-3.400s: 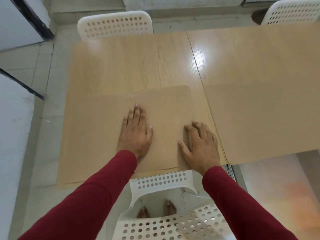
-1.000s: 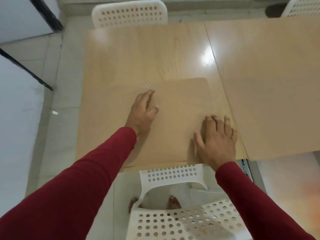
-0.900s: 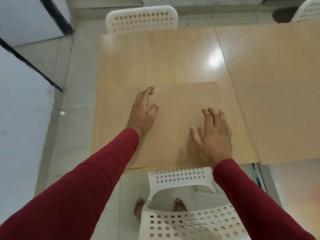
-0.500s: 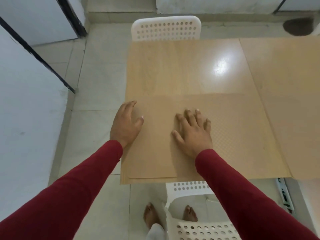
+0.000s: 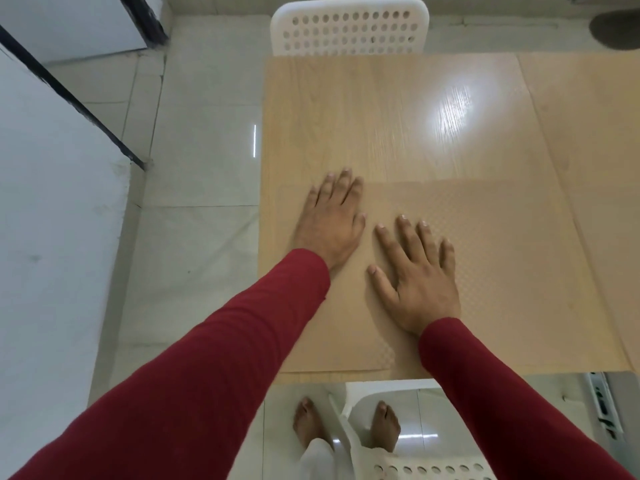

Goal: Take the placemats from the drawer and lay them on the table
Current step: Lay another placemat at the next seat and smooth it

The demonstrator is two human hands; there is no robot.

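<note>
Two tan placemats lie side by side on the near half of the light wooden table [image 5: 381, 109]. The smooth left placemat [image 5: 332, 334] reaches the table's left end. The textured right placemat [image 5: 512, 271] overlaps its right edge. My left hand [image 5: 330, 223] lies flat on the left placemat, fingers apart, fingertips at its far edge. My right hand [image 5: 417, 278] rests flat where the two mats meet, fingers spread. Neither hand grips anything. No drawer is in view.
A white perforated chair [image 5: 349, 27] stands at the table's far side. Another white chair [image 5: 415, 455] is tucked in front of me by my bare feet. A second table section [image 5: 588, 116] joins on the right. White wall panels [image 5: 41, 237] and tiled floor lie left.
Both hands have slid left along the mats toward the table's left end, and my view has turned left with them. The left hand has gone from edge-on to flat.
</note>
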